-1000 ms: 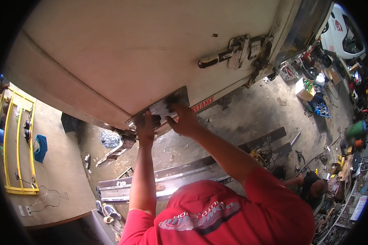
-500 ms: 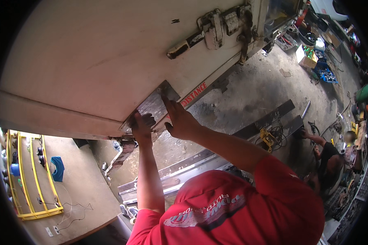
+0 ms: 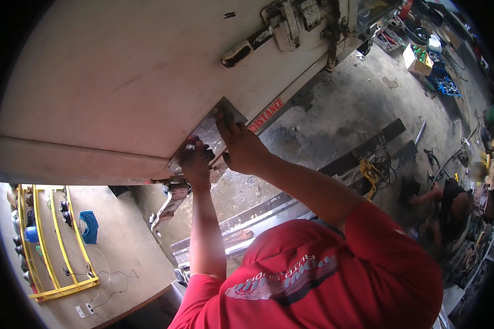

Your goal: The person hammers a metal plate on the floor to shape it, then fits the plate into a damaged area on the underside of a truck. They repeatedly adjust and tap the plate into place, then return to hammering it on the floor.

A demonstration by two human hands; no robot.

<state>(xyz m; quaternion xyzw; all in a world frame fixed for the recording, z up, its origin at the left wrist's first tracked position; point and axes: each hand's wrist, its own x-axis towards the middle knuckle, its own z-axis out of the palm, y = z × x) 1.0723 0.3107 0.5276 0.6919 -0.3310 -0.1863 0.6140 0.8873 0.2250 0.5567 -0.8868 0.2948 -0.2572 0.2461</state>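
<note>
While the right hand, thumb wide, touches the metal plate, the left hand curls, contents unclear. Positioning, seemingly underway, next calls for steadiness.

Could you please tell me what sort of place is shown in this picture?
It looks like a vehicle repair workshop. This shows in the large off-white panel with its heavy latch, the long metal beams on the stained floor, and a yellow corded tool near them.
</note>
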